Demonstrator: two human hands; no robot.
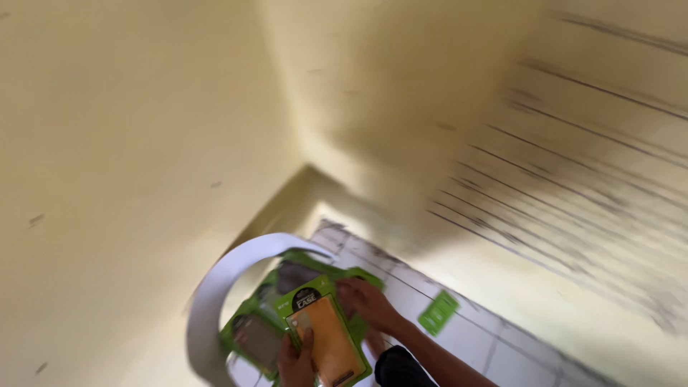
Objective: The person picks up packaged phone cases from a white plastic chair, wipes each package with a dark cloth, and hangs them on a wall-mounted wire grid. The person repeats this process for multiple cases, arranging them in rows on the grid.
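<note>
2 hands — green-and-orange packet

From my end the view is warm and fairly bright, a yellowish cast over both walls, with no lamp or window visible. Motion blur smears nearly everything: the lines on the right wall streak into soft bands, and the corner is hazy. A dull shadow sits in the corner where the walls meet the floor. The green packages low in the picture are the sharpest part, though still soft. No hard glare anywhere.
</note>
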